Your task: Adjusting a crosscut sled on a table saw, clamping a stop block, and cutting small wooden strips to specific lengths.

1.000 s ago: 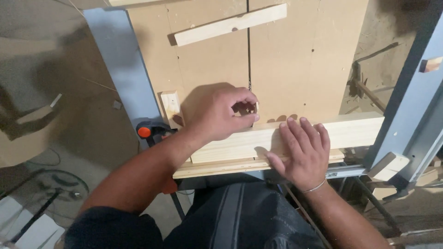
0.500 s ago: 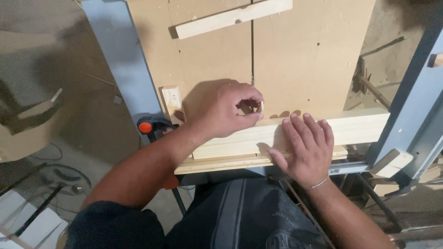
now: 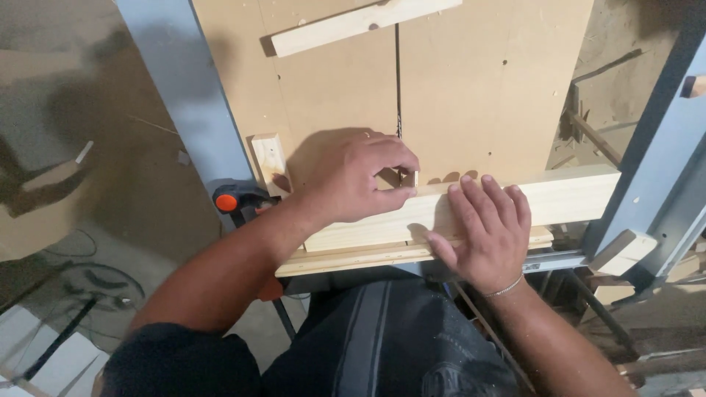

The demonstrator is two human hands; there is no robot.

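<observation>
Left hand (image 3: 353, 180): fingers pinched together on a small pale wooden offcut (image 3: 407, 179) at the dark saw slot (image 3: 398, 81) in the tan fibreboard sled (image 3: 485, 88).
Right hand (image 3: 485, 228): fingers spread apart, flat on the long pale pine board (image 3: 566, 197), lying crosswise along the sled's near edge.
Risk: fingertips sit right on the slot line (blade hidden); a slip could bring them across it.
Risk: board could creep sideways if palm pressure eases.
</observation>
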